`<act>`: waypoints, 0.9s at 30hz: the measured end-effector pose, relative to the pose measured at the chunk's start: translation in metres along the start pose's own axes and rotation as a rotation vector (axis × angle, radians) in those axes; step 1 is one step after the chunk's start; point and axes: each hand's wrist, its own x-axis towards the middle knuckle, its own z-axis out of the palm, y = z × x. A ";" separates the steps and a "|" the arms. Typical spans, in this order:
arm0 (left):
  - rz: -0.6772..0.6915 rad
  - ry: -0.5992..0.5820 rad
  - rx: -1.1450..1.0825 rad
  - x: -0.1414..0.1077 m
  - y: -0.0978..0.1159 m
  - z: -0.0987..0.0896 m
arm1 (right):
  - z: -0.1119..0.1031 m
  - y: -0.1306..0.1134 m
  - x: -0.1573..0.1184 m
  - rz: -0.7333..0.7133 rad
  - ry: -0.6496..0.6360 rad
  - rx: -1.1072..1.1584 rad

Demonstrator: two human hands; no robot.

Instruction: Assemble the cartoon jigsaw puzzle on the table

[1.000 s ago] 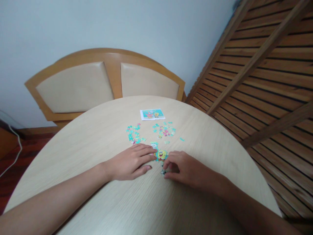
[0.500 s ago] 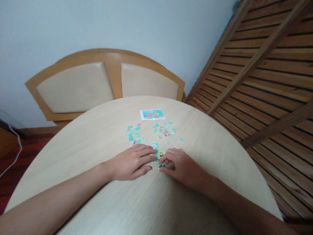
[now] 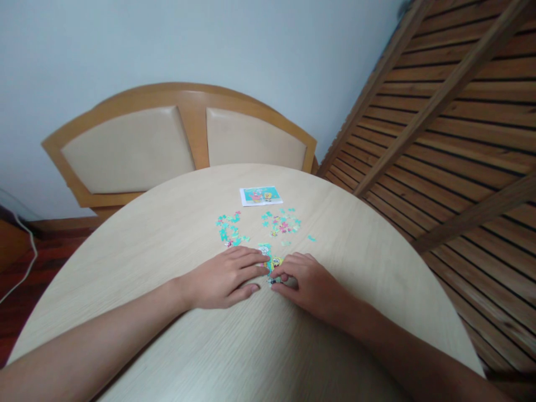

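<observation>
A partly joined jigsaw puzzle (image 3: 276, 261) with a yellow cartoon character lies between my hands, its sides covered by my fingers. My left hand (image 3: 228, 278) rests flat, palm down, its fingertips on the puzzle's left part. From the other side my right hand (image 3: 307, 281) comes in with thumb and index finger closed on a small puzzle piece (image 3: 274, 281) at the puzzle's lower edge. Whether that piece is fully joined to the rest I cannot tell.
Loose puzzle pieces lie in a left heap (image 3: 228, 229) and a right heap (image 3: 283, 224). One stray piece (image 3: 311, 238) is farther right. Behind them is a picture card (image 3: 262, 195) on the round table (image 3: 167, 223). A padded bench back (image 3: 192, 100) stands beyond.
My right thumb and index finger have shifted slightly left, bringing the small piece closer against the puzzle. My left hand has stayed in place.
</observation>
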 end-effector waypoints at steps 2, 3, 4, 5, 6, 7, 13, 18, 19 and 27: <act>0.004 0.001 -0.002 0.000 0.000 0.000 | -0.002 0.001 -0.001 -0.005 0.003 -0.003; 0.004 -0.001 -0.002 0.000 0.000 0.000 | -0.003 0.001 -0.001 -0.009 0.003 -0.005; 0.003 -0.006 -0.001 0.000 0.000 0.000 | -0.005 0.002 -0.001 -0.012 0.002 -0.010; 0.004 -0.011 0.002 0.000 0.000 0.000 | -0.007 0.003 -0.001 -0.016 0.003 -0.016; 0.006 -0.017 0.007 0.000 0.000 0.000 | -0.009 0.004 -0.002 -0.017 0.005 -0.026; 0.012 -0.023 0.013 0.000 0.000 0.000 | -0.011 0.006 -0.002 -0.014 0.014 -0.037; 0.058 -0.051 0.059 -0.002 0.000 -0.003 | -0.021 0.022 0.001 0.059 0.079 -0.033; 0.038 -0.047 0.039 -0.002 0.008 -0.006 | -0.020 0.029 0.002 0.075 0.070 -0.030; 0.026 -0.052 0.035 -0.002 0.010 -0.007 | -0.019 0.029 0.002 0.067 0.063 -0.029; 0.002 -0.078 0.040 -0.001 0.015 -0.010 | -0.018 0.027 0.001 -0.054 -0.026 -0.008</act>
